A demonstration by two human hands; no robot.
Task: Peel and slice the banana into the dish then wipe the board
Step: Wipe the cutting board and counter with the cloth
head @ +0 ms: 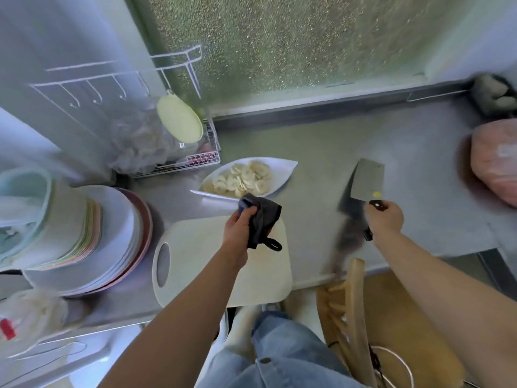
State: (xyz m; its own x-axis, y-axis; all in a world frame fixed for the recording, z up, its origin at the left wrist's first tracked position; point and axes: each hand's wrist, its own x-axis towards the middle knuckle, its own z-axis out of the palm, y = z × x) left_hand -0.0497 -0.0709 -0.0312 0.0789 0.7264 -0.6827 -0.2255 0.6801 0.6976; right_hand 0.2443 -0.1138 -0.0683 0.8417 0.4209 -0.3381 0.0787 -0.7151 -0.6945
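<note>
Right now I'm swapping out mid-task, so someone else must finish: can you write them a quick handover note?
Left hand grips the dark cloth at the far edge of the board.
Right hand holds the cleaver by its handle, over the counter right of the board.
Banana slices lie in the white dish behind the board.
Slicing looks done; wiping the board is left.

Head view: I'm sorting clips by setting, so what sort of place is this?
Probably a home kitchen: a grey steel counter carries a pale plastic cutting board and a stack of round plates.
</note>
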